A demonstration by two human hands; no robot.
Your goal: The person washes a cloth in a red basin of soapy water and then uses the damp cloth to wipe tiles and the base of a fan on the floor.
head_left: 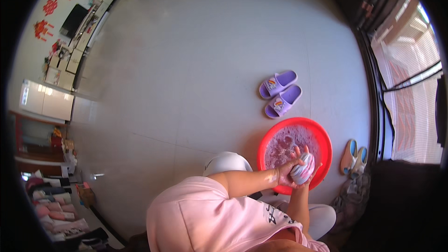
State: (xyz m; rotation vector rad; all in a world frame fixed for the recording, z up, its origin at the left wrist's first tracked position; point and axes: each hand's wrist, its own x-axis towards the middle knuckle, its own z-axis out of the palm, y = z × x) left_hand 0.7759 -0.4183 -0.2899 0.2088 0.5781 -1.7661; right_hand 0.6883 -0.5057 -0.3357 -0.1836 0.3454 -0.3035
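A wadded wet cloth (303, 169), white or pale grey with pink patches, is squeezed between both hands. My left hand (287, 174) grips its left side. My right hand (312, 179) cups it from below and the right, partly hidden behind it. Both hands are over the lower part of a round red plastic basin (325, 147). Foamy water (285, 140) with many bubbles fills the basin; what may lie under the foam cannot be seen.
Purple slippers (282, 94) stand on the tiled floor just beyond the basin. Another pair of slippers (349, 157) is to its right, beside a crumpled grey fabric (351, 196). Folded items (57, 206) lie in rows at the lower left. A screened door (409, 112) stands at right.
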